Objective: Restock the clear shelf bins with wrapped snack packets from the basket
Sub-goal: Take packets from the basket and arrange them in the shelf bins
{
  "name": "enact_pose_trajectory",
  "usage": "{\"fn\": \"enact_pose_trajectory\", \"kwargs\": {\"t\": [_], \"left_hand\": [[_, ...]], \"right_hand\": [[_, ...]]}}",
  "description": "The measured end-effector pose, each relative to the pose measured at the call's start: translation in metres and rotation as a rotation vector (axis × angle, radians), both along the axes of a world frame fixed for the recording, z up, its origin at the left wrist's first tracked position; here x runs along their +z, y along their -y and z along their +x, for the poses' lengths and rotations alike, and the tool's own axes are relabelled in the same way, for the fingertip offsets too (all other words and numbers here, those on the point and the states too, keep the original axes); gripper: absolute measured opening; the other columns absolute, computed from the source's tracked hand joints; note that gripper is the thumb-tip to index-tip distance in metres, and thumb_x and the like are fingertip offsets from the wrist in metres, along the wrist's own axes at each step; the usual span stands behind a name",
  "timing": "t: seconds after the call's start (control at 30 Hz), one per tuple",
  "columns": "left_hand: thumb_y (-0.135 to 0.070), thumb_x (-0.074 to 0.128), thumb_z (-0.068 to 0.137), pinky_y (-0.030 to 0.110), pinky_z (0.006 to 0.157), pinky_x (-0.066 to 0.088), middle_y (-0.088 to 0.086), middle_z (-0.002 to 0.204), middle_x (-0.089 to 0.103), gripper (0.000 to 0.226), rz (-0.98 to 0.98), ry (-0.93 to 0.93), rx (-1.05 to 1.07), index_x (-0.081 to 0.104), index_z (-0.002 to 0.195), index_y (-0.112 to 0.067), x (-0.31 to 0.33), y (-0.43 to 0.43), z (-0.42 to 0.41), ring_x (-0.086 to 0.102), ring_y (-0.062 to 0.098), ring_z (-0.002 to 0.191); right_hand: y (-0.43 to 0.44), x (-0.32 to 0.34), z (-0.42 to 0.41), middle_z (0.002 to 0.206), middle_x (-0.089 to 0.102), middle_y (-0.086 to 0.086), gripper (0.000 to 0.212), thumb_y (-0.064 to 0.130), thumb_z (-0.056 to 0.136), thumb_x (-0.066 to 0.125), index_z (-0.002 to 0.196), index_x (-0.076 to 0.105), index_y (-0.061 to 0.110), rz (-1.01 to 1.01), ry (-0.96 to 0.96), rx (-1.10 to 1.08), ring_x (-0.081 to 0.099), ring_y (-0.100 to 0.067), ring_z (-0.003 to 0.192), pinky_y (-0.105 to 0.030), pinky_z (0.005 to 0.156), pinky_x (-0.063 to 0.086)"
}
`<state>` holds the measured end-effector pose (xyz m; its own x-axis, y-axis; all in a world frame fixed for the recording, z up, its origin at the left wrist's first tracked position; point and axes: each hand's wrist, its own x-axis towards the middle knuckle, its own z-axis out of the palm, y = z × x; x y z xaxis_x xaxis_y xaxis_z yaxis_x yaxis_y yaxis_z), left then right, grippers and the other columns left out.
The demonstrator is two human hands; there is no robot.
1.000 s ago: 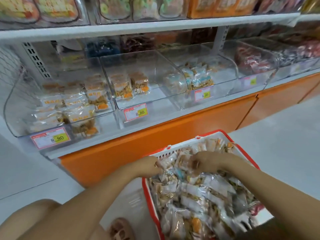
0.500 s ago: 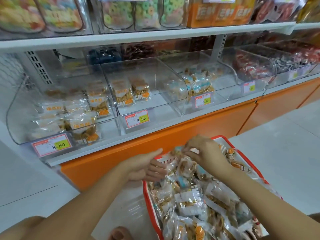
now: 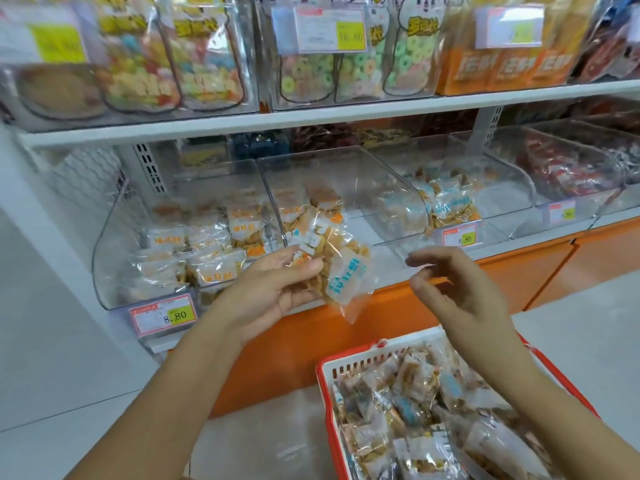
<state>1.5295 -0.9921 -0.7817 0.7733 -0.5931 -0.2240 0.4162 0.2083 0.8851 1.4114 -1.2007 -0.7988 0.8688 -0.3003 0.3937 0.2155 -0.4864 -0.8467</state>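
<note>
My left hand (image 3: 270, 289) holds a small bunch of clear-wrapped snack packets (image 3: 332, 258), palm up, in front of the middle clear bin (image 3: 346, 181). My right hand (image 3: 453, 282) hovers just to the right of the packets, fingers loosely curled, holding nothing. The red basket (image 3: 325, 372) with a white slotted rim sits low at the right, full of several wrapped packets. The left clear bin (image 3: 114, 237) holds several orange-labelled packets. A bin further right (image 3: 502, 188) holds blue-labelled packets.
An orange base panel (image 3: 381, 323) runs under the bins. White price tags (image 3: 164, 315) clip to the bin fronts. The upper white shelf (image 3: 311, 116) carries bags of ring candies and orange boxes. Pale floor spreads at the left and right.
Both hands rose out of the basket to bin height. My left hand now holds several packets; my right hand has let go and is empty. The view tilted up towards the shelves.
</note>
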Motion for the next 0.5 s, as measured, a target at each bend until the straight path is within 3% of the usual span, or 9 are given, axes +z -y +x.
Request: {"fn": "enact_pose_trajectory", "kwargs": {"t": [0.1, 0.2, 0.3, 0.4, 0.5], "left_hand": [[-0.004, 0.066, 0.069, 0.030, 0.074, 0.060, 0.016, 0.109, 0.070, 0.069, -0.060, -0.010, 0.070, 0.045, 0.135, -0.003, -0.003, -0.004, 0.000, 0.070, 0.026, 0.095], [-0.006, 0.068, 0.067, 0.031, 0.077, 0.059, 0.019, 0.123, 0.063, 0.082, -0.093, -0.006, 0.130, 0.035, 0.143, -0.002, -0.010, 0.002, -0.006, 0.068, 0.028, 0.100], [-0.017, 0.073, 0.066, 0.033, 0.087, 0.056, 0.013, 0.123, 0.064, 0.081, -0.010, 0.110, 0.198, 0.042, 0.140, -0.006, -0.014, 0.012, -0.007, 0.068, 0.021, 0.101], [-0.039, 0.078, 0.065, 0.036, 0.098, 0.050, 0.003, 0.124, 0.064, 0.070, 0.245, 0.363, 0.207, 0.056, 0.128, -0.017, -0.011, 0.025, 0.000, 0.063, 0.017, 0.111], [-0.032, 0.076, 0.077, 0.027, 0.094, 0.052, 0.000, 0.118, 0.066, 0.053, 0.309, 0.467, 0.162, 0.059, 0.124, -0.015, -0.006, 0.046, 0.012, 0.063, 0.012, 0.109]], "right_hand": [[-0.018, 0.009, 0.020, 0.110, 0.069, 0.005, 0.053, 0.035, 0.073, 0.074, 0.121, 0.055, 0.023, 0.373, -0.248, 0.152, 0.066, -0.012, 0.101, -0.031, 0.086, 0.054], [-0.040, 0.005, 0.036, 0.110, 0.071, -0.002, 0.055, 0.034, 0.075, 0.077, 0.122, 0.057, 0.014, 0.566, -0.404, 0.323, 0.068, -0.018, 0.103, -0.032, 0.088, 0.053], [-0.048, -0.001, 0.047, 0.107, 0.072, -0.005, 0.043, 0.027, 0.073, 0.074, 0.111, 0.065, 0.010, 0.678, -0.357, 0.305, 0.068, -0.019, 0.102, -0.027, 0.085, 0.052], [-0.035, 0.000, 0.051, 0.105, 0.072, -0.009, 0.040, 0.019, 0.073, 0.070, 0.110, 0.065, 0.004, 0.808, -0.268, 0.271, 0.067, -0.019, 0.098, -0.027, 0.087, 0.051], [-0.008, 0.009, 0.053, 0.095, 0.073, -0.002, 0.034, 0.017, 0.072, 0.070, 0.105, 0.066, 0.008, 0.833, -0.156, 0.202, 0.066, -0.010, 0.082, -0.019, 0.073, 0.051]]}}
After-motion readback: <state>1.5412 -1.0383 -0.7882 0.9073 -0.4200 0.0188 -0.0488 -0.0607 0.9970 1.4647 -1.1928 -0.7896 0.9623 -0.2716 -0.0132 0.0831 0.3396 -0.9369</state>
